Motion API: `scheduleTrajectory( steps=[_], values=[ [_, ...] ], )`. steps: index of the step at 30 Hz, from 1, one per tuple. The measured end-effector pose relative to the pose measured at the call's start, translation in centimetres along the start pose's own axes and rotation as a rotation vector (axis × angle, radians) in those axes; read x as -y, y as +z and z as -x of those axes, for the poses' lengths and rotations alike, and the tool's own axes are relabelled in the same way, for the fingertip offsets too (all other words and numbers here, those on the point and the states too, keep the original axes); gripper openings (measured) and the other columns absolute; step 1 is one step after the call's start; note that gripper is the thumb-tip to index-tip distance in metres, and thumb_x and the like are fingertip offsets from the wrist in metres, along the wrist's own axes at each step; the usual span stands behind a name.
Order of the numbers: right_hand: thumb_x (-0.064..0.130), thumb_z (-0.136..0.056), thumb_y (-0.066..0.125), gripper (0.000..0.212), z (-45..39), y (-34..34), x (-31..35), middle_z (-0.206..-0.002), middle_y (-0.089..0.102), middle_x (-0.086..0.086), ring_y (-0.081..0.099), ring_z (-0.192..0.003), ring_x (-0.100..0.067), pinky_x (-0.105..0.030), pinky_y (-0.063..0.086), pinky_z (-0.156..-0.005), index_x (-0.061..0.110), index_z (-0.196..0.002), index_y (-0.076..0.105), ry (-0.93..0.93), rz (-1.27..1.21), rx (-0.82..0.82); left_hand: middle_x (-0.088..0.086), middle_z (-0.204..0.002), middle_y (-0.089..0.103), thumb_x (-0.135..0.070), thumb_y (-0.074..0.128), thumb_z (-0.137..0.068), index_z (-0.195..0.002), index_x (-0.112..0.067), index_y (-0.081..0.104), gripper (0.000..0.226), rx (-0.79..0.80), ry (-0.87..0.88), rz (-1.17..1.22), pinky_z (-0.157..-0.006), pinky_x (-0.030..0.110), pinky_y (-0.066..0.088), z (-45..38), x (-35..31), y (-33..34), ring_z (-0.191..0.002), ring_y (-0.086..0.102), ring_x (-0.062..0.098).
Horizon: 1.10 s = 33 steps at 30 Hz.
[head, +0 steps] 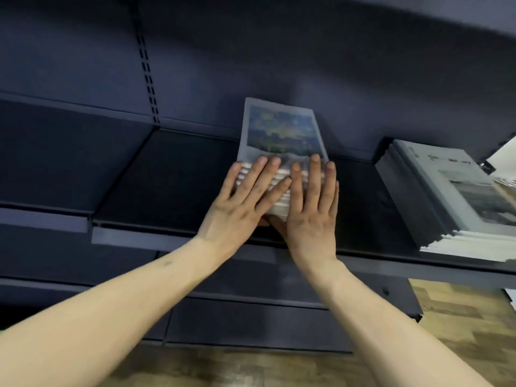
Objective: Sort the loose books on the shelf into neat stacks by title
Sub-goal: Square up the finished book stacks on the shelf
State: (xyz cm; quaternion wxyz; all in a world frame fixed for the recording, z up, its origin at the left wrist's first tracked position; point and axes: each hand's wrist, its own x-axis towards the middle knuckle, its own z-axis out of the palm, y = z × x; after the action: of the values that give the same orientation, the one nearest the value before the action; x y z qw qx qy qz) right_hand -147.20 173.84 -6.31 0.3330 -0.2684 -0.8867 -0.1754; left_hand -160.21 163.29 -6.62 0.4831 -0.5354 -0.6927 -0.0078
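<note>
**A:** What's in front of the person, starting at the left?

**B:** A dark blue-grey metal shelf (173, 174), smooth and matte, with a slotted upright rail behind it. Left of the central stack the shelf board is bare. The landmark is that stack: a neat pile of thin, grey-bordered paperback books with a blue-and-green picture on the top cover (282, 129), standing mid-shelf close to the back panel.

**A:** And the hands?

**B:** The left hand (240, 202) lies flat against the near, white page-edge face of the stack, fingers straight and spread, grasping nothing. The right hand (312, 208), just beside it, does the same, its thumb tucked under near the stack's bottom edge. They appear to be squaring the pile.

**A:** Anything right of the stack?

**B:** A second pile of grey-covered books with dark spines (452, 196), apart from the stack, angled, its lower edge at the shelf's front lip.

**A:** What might go wrong?

**B:** Glossy covers look slippery; an uneven push could skew the upper books or slide them backward crooked.
</note>
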Motion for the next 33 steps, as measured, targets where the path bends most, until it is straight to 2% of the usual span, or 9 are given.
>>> scheduleTrajectory(
  steps=[6, 10, 13, 16, 19, 23, 29, 31, 33],
  values=[
    [0.079, -0.085, 0.044, 0.113, -0.4, 1.2, -0.9, -0.16, 0.009, -0.026, 0.01, -0.148, -0.049, -0.059, 0.033, -0.113, 0.007, -0.157, -0.004, -0.084, 0.029, -0.06, 0.02, -0.159, -0.013, -0.07, 0.041, -0.087, -0.155, -0.011, -0.005, 0.1, -0.059, 0.055, -0.008, -0.118, 0.058, 0.008, -0.7, 0.8, 1.1, -0.147, 0.009, 0.035],
    [0.08, -0.084, 0.03, 0.113, -1.6, 2.0, -1.9, -0.162, 0.005, -0.029, -0.001, -0.148, -0.051, -0.061, 0.029, -0.115, 0.004, -0.155, -0.015, -0.142, 0.091, 0.049, 0.018, -0.161, 0.001, -0.078, 0.033, -0.083, -0.155, -0.01, -0.004, 0.106, -0.056, 0.127, -0.076, -0.118, 0.056, 0.006, -1.6, 1.5, 2.2, -0.148, 0.007, 0.033],
    [0.079, -0.079, 0.014, 0.11, -3.2, 2.9, -2.3, -0.161, 0.006, -0.03, 0.001, -0.148, -0.052, -0.062, 0.027, -0.116, 0.004, -0.155, -0.014, -0.138, 0.099, 0.095, 0.017, -0.161, -0.004, -0.082, 0.032, -0.08, -0.155, -0.01, -0.005, 0.11, -0.036, 0.123, -0.077, -0.119, 0.055, 0.002, -2.7, 2.0, 3.7, -0.149, 0.003, 0.033],
    [0.082, -0.078, 0.021, 0.114, -4.3, 4.6, -2.7, -0.16, 0.012, -0.031, 0.007, -0.146, -0.052, -0.062, 0.032, -0.113, 0.004, -0.156, -0.009, -0.127, 0.097, 0.065, 0.018, -0.16, -0.016, -0.083, 0.031, -0.079, -0.155, -0.012, -0.007, 0.111, -0.033, 0.113, -0.055, -0.119, 0.055, -0.005, -3.6, 2.4, 5.6, -0.149, -0.002, 0.033],
    [0.086, -0.072, 0.043, 0.125, -5.2, 6.2, -3.5, -0.155, 0.016, -0.028, 0.013, -0.143, -0.052, -0.061, 0.03, -0.112, 0.005, -0.157, -0.001, -0.167, 0.087, -0.049, 0.017, -0.16, -0.018, -0.084, 0.029, -0.079, -0.156, -0.013, -0.004, 0.11, -0.076, 0.111, -0.064, -0.119, 0.054, -0.007, -4.2, 2.7, 7.0, -0.149, -0.004, 0.033],
    [0.08, -0.054, 0.072, 0.133, -5.9, 6.6, -4.1, -0.146, 0.025, -0.019, 0.027, -0.134, -0.044, -0.058, 0.04, -0.103, 0.014, -0.152, 0.011, -0.141, 0.014, -0.142, 0.016, -0.16, -0.016, -0.085, 0.033, -0.077, -0.155, -0.014, -0.006, 0.112, -0.083, 0.082, -0.08, -0.119, 0.053, -0.007, -4.5, 2.3, 7.4, -0.148, -0.002, 0.031],
    [0.079, -0.07, 0.057, 0.129, -4.8, 5.2, -2.8, -0.161, 0.007, -0.022, 0.007, -0.148, -0.045, -0.056, 0.017, -0.119, 0.016, -0.156, -0.016, -0.068, 0.083, 0.026, 0.014, -0.161, -0.009, -0.073, 0.045, -0.082, -0.155, -0.016, -0.007, 0.107, -0.018, 0.073, 0.024, -0.12, 0.052, -0.004, -3.9, 2.2, 6.1, -0.149, -0.001, 0.032],
    [0.071, -0.073, 0.066, 0.126, -4.1, 4.4, -2.8, -0.162, 0.0, -0.022, 0.001, -0.15, -0.043, -0.056, 0.01, -0.121, 0.016, -0.158, -0.01, -0.013, -0.081, -0.036, 0.017, -0.161, -0.004, -0.065, 0.047, -0.086, -0.155, -0.019, -0.007, 0.099, -0.063, 0.011, 0.192, -0.121, 0.051, 0.003, -3.3, 2.2, 4.9, -0.149, 0.003, 0.034],
    [0.06, -0.074, 0.074, 0.123, -3.2, 4.0, -2.9, -0.161, -0.008, -0.024, -0.004, -0.151, -0.041, -0.056, 0.008, -0.122, 0.011, -0.157, -0.002, 0.128, -0.352, -0.117, 0.021, -0.159, -0.004, -0.06, 0.053, -0.088, -0.154, -0.017, -0.01, 0.101, -0.099, -0.155, 0.463, -0.121, 0.049, 0.009, -2.5, 1.8, 3.9, -0.149, -0.001, 0.035]
  ],
)
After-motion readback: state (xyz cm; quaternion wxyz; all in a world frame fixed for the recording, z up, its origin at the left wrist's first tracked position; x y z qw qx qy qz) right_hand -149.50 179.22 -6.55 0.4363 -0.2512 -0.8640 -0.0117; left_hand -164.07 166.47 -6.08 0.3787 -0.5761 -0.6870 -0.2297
